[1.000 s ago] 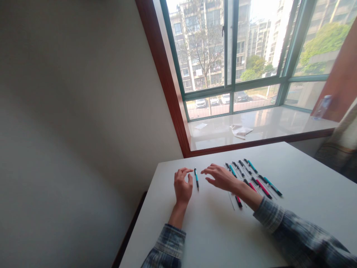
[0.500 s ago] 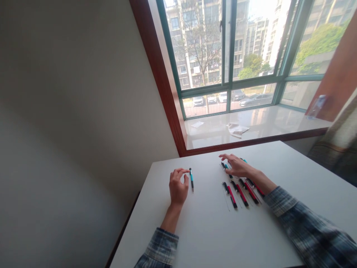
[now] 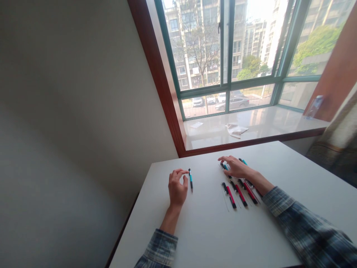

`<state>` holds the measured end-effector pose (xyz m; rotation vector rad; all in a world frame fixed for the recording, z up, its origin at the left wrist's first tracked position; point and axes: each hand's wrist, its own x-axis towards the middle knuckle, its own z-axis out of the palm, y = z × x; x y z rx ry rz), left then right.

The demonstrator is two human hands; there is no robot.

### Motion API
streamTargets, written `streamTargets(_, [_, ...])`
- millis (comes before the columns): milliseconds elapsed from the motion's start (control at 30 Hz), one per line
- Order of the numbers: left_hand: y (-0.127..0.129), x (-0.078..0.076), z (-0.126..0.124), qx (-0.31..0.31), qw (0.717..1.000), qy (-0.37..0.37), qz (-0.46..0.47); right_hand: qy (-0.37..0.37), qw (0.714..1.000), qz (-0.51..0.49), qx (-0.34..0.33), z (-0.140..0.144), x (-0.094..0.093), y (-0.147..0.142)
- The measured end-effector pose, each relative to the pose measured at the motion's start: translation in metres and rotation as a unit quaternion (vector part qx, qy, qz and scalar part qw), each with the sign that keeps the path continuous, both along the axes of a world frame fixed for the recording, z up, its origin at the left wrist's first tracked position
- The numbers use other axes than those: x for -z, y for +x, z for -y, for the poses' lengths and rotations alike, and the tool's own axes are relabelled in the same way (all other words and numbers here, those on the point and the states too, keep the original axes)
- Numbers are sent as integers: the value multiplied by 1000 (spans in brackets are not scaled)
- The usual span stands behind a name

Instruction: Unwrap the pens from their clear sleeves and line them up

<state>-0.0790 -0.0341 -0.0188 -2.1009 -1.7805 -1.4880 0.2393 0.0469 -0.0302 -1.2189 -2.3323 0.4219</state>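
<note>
While left hand (image 3: 176,188) rests loosely curled and empty beside the single slim teal-and-black pen (image 3: 190,178) at frame centre, right hand (image 3: 235,167) lies flat, fingers pressing on the teal pens (image 3: 226,168) right of centre. Looks barely started tbh: one pen split off, red-and-black pens (image 3: 239,191) untouched on the white table (image 3: 212,230).

Both forearms wear long sleeves of a plaid flannel shirt in dark blue, grey and off-white checks, the cuffs ending short of the wrists and the right sleeve showing looser folds, while the left hand (image 3: 176,188) and right hand (image 3: 235,167) are bare, without rings, watch or gloves.
</note>
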Motion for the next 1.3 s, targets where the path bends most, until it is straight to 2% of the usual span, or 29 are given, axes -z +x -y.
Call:
streamTargets(267, [0,-1,0,-1,1000,-2,0,22,1000,7,12,-1,-2,-1])
streamTargets(467, [3,-6,8,20,1000,-8,-16,168,983,-50,47,12,-30,-5])
streamTargets(567, [17,-16,15,64,996,-21,-56,222,971,-87,19,24,-40,-13])
streamTargets(667, [38,-32,15,124,987,-49,-90,249,963,-101,-24,33,-43,-22])
streamTargets(800, [65,-48,-3,143,981,-129,-4,256,960,-99,-54,37,-45,-28])
streamTargets(900, [76,-43,-18,164,969,-172,62,255,960,-93,-63,37,-45,-29])
streamTargets(1033, [84,-26,-29,188,958,-180,122,243,962,-85,-85,37,-41,-35])
streamTargets(1200, [86,-18,-34,199,956,-169,136,221,965,-81,-114,38,-37,-45])
streamTargets(1300, [83,-16,-36,186,961,-158,129,203,970,-84,-100,31,-36,-39])
